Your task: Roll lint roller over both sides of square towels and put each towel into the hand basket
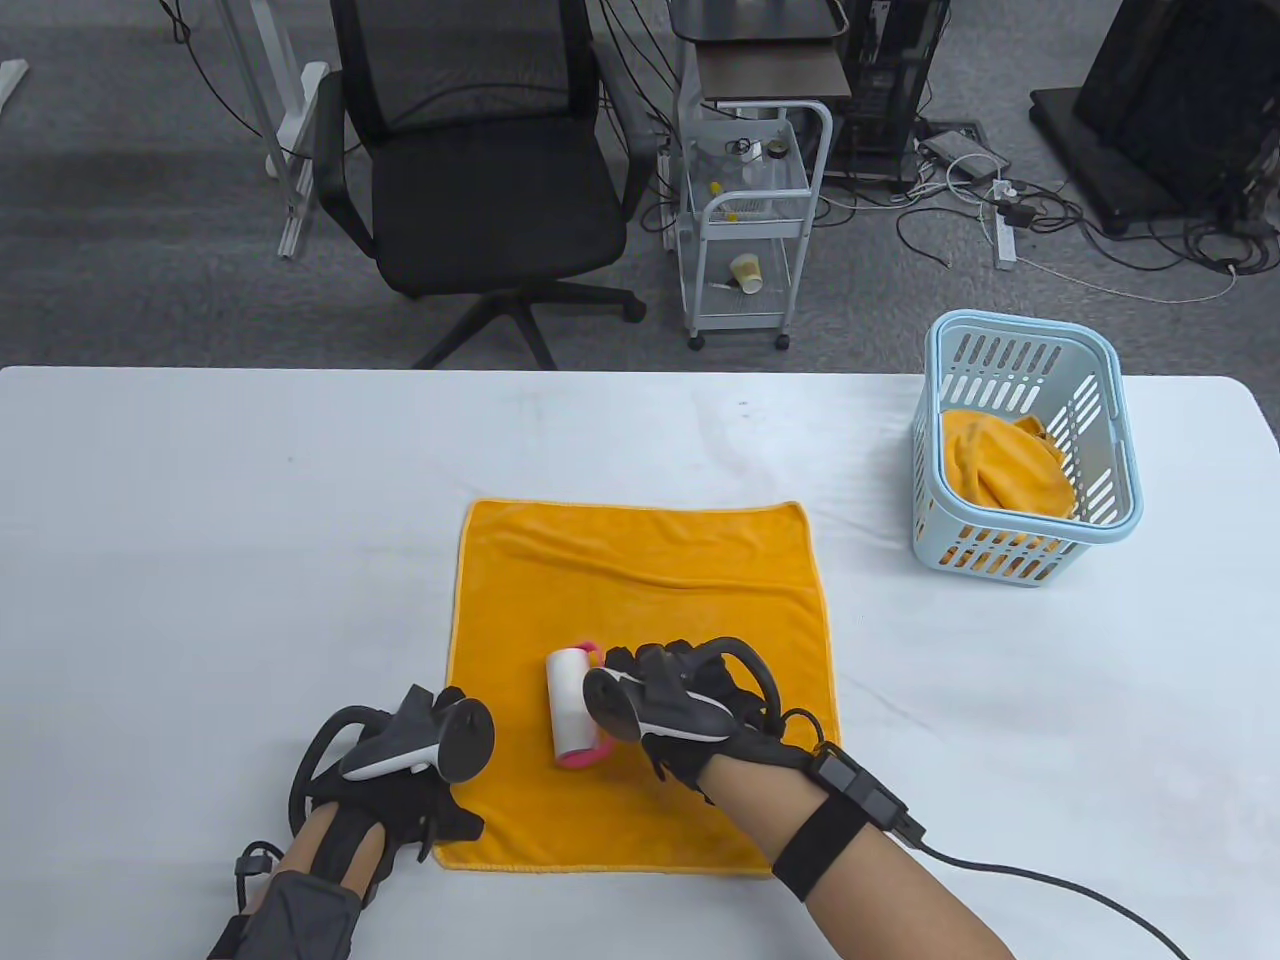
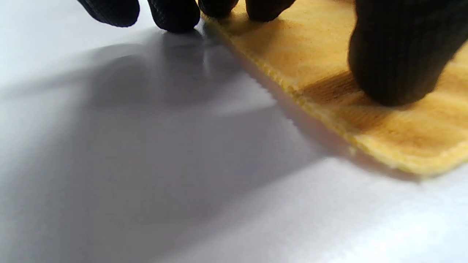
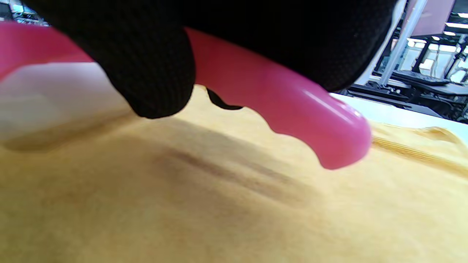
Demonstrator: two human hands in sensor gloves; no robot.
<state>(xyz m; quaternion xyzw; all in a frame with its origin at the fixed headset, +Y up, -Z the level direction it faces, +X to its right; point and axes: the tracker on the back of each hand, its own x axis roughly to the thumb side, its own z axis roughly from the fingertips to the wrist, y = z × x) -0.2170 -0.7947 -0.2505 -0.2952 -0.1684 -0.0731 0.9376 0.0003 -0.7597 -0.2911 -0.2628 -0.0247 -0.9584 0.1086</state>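
I judge the job part done: one orange towel (image 1: 1005, 470) lies in the hand basket (image 1: 1095, 375) at the table's (image 1: 200, 500) far right edge. A second square towel (image 1: 650, 560) lies flat near the front edge, its far half unobstructed. My right hand (image 1: 690, 705) fingers curl round the lint roller (image 1: 575, 705) handle; my left hand (image 1: 400, 790) fingers, spread, press the towel's near-left corner.

An orange towel (image 1: 640, 600) is laid on a white table (image 1: 200, 520); a white lint roller (image 1: 575, 705) (pink handle and ends) is seen; a second orange towel (image 1: 1000, 470) is held in a pale blue slotted basket (image 1: 1110, 400); black gloves (image 1: 690, 700) are worn.
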